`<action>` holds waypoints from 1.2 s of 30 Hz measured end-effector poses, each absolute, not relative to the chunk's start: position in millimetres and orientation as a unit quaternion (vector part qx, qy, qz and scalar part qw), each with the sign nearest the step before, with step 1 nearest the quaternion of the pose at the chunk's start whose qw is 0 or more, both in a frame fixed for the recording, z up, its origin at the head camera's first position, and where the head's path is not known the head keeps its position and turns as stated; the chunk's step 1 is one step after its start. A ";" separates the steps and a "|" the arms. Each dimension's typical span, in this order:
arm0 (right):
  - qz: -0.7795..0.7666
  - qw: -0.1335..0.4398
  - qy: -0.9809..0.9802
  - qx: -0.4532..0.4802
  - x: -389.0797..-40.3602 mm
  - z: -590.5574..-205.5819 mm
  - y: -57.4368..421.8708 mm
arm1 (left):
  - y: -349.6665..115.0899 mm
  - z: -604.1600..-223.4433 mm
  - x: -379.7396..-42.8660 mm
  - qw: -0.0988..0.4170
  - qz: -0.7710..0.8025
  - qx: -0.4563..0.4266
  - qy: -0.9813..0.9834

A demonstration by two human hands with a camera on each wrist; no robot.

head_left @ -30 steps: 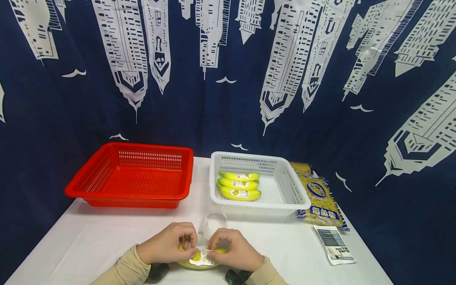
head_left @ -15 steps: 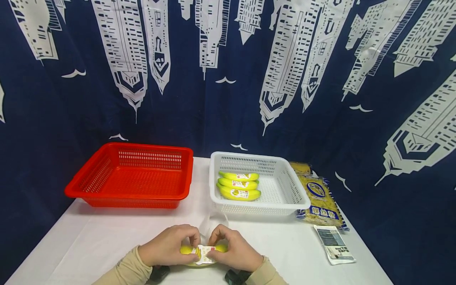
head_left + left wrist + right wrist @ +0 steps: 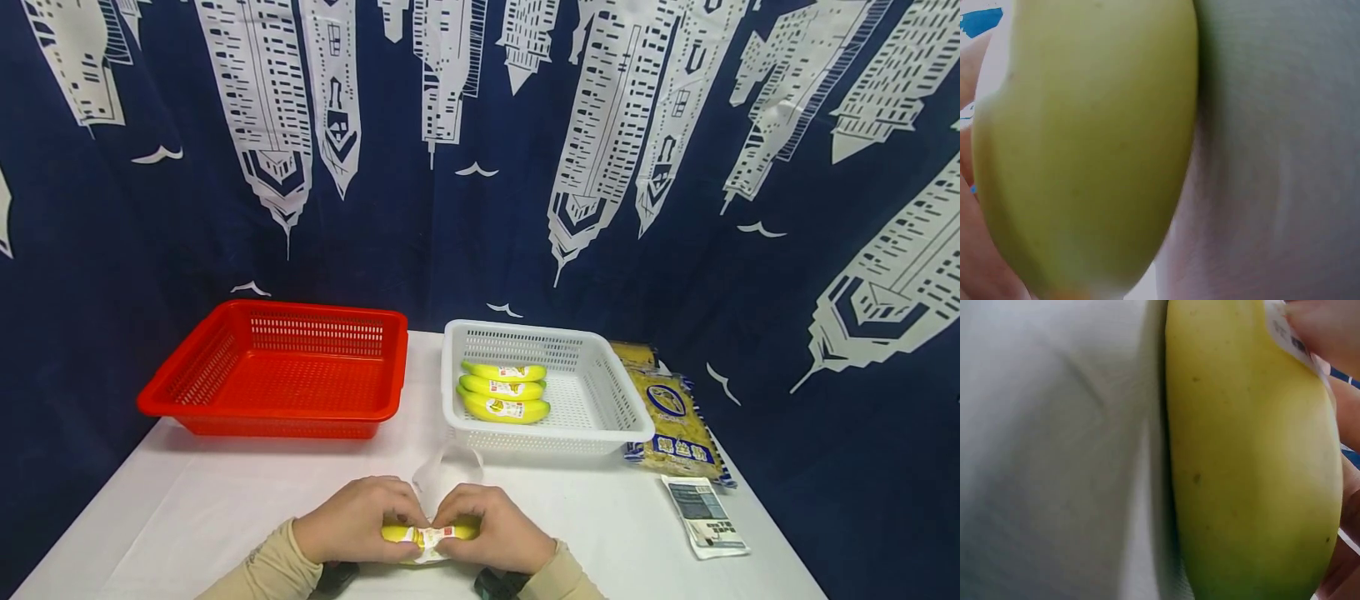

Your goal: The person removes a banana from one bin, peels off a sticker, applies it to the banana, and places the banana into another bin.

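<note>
A yellow banana (image 3: pixel 395 532) lies crosswise on the white table near its front. My left hand (image 3: pixel 356 523) holds its left part and my right hand (image 3: pixel 501 528) its right part, fingers curled over the far side. Both thumbs press on a white printed label (image 3: pixel 430 542) across the banana's middle. Just beyond the fingertips, a pale translucent looped strip (image 3: pixel 450 471) rises from the table; whether it joins the label is hidden. The left wrist view is filled by the banana's green-yellow end (image 3: pixel 1091 150). In the right wrist view a fingertip touches the label's edge (image 3: pixel 1288 334).
A red basket (image 3: pixel 315 404) stands at the back left. Beside it, a white basket (image 3: pixel 592 392) contains three labelled bananas (image 3: pixel 504 387) at its left side. Yellow noodle packets (image 3: pixel 671 417) and a small white packet (image 3: pixel 705 517) lie along the right edge.
My thumbs have spread and flattened the label against the banana, and my fingers have drawn closer together behind it. The translucent strip has shifted shape slightly. The baskets stay put.
</note>
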State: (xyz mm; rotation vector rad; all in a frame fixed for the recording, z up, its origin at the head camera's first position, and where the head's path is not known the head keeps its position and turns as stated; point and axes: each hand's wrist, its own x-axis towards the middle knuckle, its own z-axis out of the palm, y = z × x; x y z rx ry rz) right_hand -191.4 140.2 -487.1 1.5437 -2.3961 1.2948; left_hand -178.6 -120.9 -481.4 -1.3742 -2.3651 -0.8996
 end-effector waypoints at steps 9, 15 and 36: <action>0.320 0.040 -0.809 0.492 -184.2 -479.5 139.7 | -115.3 -483.3 -172.2 0.236 -0.212 -0.448 -0.836; 0.308 0.044 -0.818 0.484 -180.6 -479.3 138.9 | -107.9 -488.2 -171.1 0.247 -0.185 -0.429 -0.849; 0.228 0.137 -0.847 0.461 -172.4 -475.4 126.1 | -125.7 -480.5 -176.8 0.015 -0.310 -0.446 -0.840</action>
